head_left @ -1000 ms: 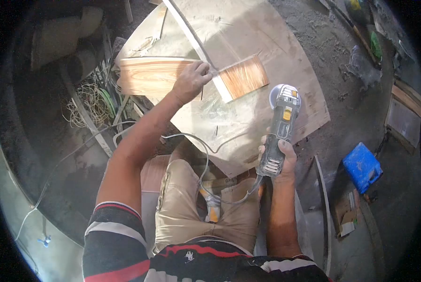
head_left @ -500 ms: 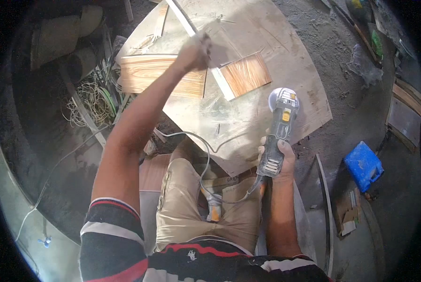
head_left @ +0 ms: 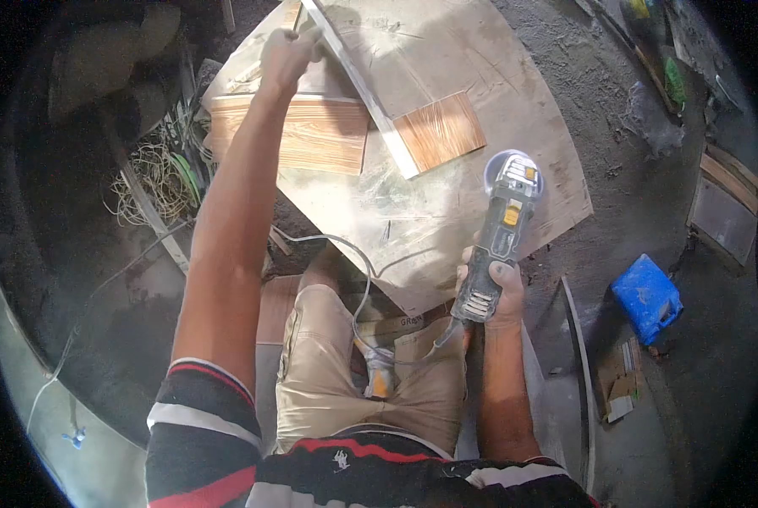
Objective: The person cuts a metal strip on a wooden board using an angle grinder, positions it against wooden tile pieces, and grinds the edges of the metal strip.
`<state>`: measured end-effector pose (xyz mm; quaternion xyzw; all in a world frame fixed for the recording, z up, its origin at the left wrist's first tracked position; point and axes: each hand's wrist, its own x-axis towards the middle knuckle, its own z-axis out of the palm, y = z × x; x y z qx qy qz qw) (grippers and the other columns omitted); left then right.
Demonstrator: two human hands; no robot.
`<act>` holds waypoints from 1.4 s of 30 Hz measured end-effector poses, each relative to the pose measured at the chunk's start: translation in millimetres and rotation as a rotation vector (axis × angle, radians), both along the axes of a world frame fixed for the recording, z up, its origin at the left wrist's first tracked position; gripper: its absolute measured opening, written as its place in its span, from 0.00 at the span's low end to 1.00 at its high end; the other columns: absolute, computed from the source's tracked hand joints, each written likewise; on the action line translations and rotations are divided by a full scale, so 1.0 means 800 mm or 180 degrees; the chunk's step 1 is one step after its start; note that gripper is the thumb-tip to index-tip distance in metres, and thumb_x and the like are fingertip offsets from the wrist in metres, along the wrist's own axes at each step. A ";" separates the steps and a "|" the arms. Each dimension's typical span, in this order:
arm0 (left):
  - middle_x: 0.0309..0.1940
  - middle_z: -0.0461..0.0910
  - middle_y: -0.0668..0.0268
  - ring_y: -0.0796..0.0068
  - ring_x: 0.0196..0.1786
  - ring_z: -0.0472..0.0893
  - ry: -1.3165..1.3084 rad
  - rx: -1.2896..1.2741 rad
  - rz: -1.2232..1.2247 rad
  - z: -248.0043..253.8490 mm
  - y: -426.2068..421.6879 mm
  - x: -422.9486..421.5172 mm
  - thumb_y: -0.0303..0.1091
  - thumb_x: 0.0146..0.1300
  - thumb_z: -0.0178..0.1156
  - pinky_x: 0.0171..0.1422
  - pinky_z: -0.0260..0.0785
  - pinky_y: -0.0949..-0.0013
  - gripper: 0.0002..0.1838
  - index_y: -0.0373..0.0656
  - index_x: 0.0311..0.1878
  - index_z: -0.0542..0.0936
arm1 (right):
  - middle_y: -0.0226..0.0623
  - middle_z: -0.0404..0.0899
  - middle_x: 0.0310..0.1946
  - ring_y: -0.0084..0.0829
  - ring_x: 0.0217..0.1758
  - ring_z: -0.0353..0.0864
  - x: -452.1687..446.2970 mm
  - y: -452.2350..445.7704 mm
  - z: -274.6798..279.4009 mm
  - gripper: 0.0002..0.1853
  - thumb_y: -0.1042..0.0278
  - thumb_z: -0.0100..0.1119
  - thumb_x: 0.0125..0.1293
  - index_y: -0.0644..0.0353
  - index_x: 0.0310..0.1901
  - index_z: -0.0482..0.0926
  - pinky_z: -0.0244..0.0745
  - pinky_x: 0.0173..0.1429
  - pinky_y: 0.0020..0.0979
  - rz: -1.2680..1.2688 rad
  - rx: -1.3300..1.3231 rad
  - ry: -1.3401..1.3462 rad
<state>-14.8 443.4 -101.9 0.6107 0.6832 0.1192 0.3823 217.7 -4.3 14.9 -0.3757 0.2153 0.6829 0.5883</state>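
Note:
My right hand [head_left: 504, 292] is wrapped around the body of a dark angle grinder [head_left: 499, 233], whose round disc points away from me over the board's right side. The grinder's cord [head_left: 369, 271] loops across my lap. Farther off, my left hand [head_left: 289, 61] is beside a long pale straight bar [head_left: 351, 71], fingers partly spread and a little blurred; I see nothing held in it. The bar lies slantwise between two wood-grain tiles: a larger one [head_left: 319, 135] on the left, partly behind my forearm, and a smaller one [head_left: 440, 131] touching its right side.
A large pale board [head_left: 446, 212] lies under the tiles. Left of it are tangled cords [head_left: 150, 182] and strips. On the right floor are a blue jerrycan [head_left: 647, 296], torn cardboard [head_left: 620, 381], a long curved strip [head_left: 579, 364] and stacked panels [head_left: 726, 207].
My left hand has moved off the bar's middle, up and to the left along it. The grinder in my right hand has shifted only slightly. The tiles and bar look nearly unchanged.

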 end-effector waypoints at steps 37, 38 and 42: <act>0.50 0.84 0.43 0.51 0.52 0.85 -0.1156 -0.1689 -0.0891 0.149 -0.464 0.117 0.49 0.50 0.77 0.61 0.77 0.56 0.43 0.33 0.64 0.74 | 0.35 0.84 0.43 0.27 0.44 0.84 -0.005 0.091 -0.006 0.24 0.71 0.79 0.57 0.66 0.53 0.79 0.79 0.51 0.31 0.1032 -0.1144 -0.3204; 0.50 0.84 0.43 0.49 0.53 0.85 -0.1027 -0.1585 -0.0850 0.151 -0.465 0.117 0.52 0.51 0.76 0.60 0.77 0.55 0.40 0.34 0.61 0.77 | 0.34 0.84 0.43 0.27 0.42 0.83 -0.002 0.093 -0.007 0.23 0.71 0.79 0.56 0.65 0.52 0.80 0.79 0.50 0.30 0.1047 -0.1114 -0.3313; 0.42 0.87 0.52 0.62 0.50 0.87 -0.0600 -0.2074 -0.2416 0.086 -0.345 0.056 0.53 0.57 0.77 0.56 0.77 0.59 0.27 0.35 0.44 0.86 | 0.31 0.84 0.41 0.27 0.38 0.83 0.014 0.101 -0.008 0.21 0.74 0.77 0.55 0.64 0.50 0.81 0.79 0.48 0.30 0.0668 -0.1253 -0.2789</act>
